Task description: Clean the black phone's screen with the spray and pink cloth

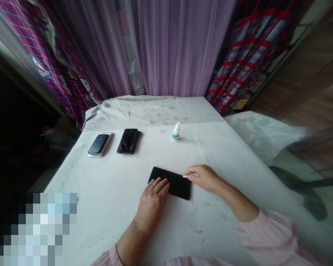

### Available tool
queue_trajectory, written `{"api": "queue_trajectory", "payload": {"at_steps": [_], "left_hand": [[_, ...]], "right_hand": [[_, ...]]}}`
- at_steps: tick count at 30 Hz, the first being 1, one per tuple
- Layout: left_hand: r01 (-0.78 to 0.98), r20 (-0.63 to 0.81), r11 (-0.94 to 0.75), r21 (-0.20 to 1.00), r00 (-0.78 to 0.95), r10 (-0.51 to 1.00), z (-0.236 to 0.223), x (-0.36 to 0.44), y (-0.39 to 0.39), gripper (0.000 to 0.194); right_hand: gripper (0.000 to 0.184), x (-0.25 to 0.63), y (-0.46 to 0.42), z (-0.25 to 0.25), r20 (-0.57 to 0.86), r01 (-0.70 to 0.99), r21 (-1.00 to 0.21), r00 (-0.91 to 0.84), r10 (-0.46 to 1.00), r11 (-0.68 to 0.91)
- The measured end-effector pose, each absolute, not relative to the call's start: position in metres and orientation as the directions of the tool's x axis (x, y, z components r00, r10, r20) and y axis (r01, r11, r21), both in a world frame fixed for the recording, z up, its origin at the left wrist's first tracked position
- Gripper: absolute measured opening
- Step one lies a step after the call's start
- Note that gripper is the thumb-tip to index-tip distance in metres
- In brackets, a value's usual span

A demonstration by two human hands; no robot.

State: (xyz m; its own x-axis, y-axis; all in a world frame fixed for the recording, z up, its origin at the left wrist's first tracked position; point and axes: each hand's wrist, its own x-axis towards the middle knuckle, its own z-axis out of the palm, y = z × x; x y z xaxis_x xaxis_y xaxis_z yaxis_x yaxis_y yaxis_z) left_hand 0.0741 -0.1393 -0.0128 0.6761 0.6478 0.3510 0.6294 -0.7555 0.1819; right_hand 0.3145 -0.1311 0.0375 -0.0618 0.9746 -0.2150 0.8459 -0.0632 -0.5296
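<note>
A black smartphone (178, 184) lies flat on the white cloth in front of me, its dark screen facing up. My left hand (154, 197) rests on its left part with the fingers stretched out, steadying it against the cloth. Pinched in my right hand (207, 178) is a slim pale pink stick with a white tip (185, 176). That tip touches the phone near its upper right edge. The fingers hide most of the stick, so its exact kind is unclear.
A white spray bottle (175, 133) with a blue label stands behind the phone. Farther left lie two stacks of phones, one black (127, 142) and one dark blue on top of a lighter one (98, 144). Purple curtains (180, 48) hang behind the cloth-covered table (211, 218).
</note>
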Motion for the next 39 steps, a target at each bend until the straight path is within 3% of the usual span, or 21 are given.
{"api": "queue_trajectory", "payload": {"at_steps": [3, 8, 12, 20, 29, 34, 39], "left_hand": [[0.629, 0.342, -0.756, 0.18, 0.681, 0.648, -0.014, 0.074, -0.139, 0.027], [0.627, 0.34, -0.759, 0.173, 0.685, 0.644, -0.013, 0.073, -0.139, 0.027], [0.633, 0.339, -0.755, 0.169, 0.682, 0.648, -0.011, 0.073, -0.139, 0.027], [0.645, 0.373, -0.75, 0.145, 0.666, 0.645, -0.012, 0.074, -0.139, 0.024], [0.772, 0.189, -0.63, 0.081, 0.609, 0.771, 0.027, 0.113, -0.148, 0.01], [0.741, 0.267, -0.652, 0.16, 0.603, 0.752, 0.014, 0.098, -0.133, 0.055], [0.769, 0.177, -0.594, 0.238, 0.566, 0.805, 0.009, 0.087, -0.136, 0.057]], "right_hand": [[0.015, 0.322, -0.138, 0.04, -0.238, 0.86, -0.502, -0.032, 0.971, -0.094], [0.023, 0.284, -0.115, 0.044, -0.159, 0.893, -0.449, -0.101, 0.982, 0.02], [0.024, 0.267, -0.104, 0.042, -0.134, 0.879, -0.475, -0.121, 0.984, 0.043], [0.019, 0.333, -0.151, 0.03, -0.221, 0.813, -0.565, 0.015, 0.975, -0.141], [0.023, 0.341, -0.147, 0.022, -0.139, 0.556, -0.804, 0.167, 0.976, -0.209], [0.02, 0.328, -0.125, 0.015, -0.125, 0.384, -0.898, 0.241, 0.962, -0.213], [0.032, 0.326, -0.116, 0.009, -0.258, 0.079, -0.955, 0.252, 0.933, -0.286]]}}
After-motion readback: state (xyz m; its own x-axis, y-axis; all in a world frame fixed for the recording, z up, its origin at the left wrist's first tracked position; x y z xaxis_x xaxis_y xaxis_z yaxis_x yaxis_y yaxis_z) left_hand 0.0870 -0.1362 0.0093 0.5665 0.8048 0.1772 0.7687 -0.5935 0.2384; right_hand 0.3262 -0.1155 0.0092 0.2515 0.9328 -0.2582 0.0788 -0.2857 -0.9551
